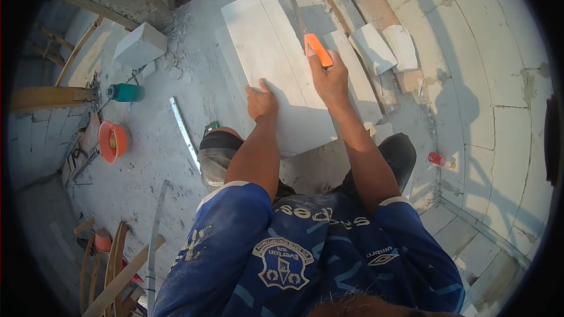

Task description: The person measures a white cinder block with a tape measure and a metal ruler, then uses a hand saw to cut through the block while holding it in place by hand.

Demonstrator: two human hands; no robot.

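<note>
A large pale block (252, 35), white like aerated concrete, lies in front of me with a thin straight line along its length. My left hand (262, 103) rests at the block's left edge, its fingers curled against it and the thumb raised. In my right hand (331, 82) is a handsaw (318, 50), gripped by its orange handle. Its narrow blade points away from me and is seen almost edge-on, over the right side of the block. Whether the teeth touch the block I cannot tell. My knees are bent on either side of the block's near end.
Off-cut pieces (373, 50) lie to the right, beside long boards and a block wall (479, 111). On the left are a white block (141, 45), a green bottle (124, 93), an orange bucket (113, 142) and a metal straightedge (184, 132). A red can (436, 158) lies at right.
</note>
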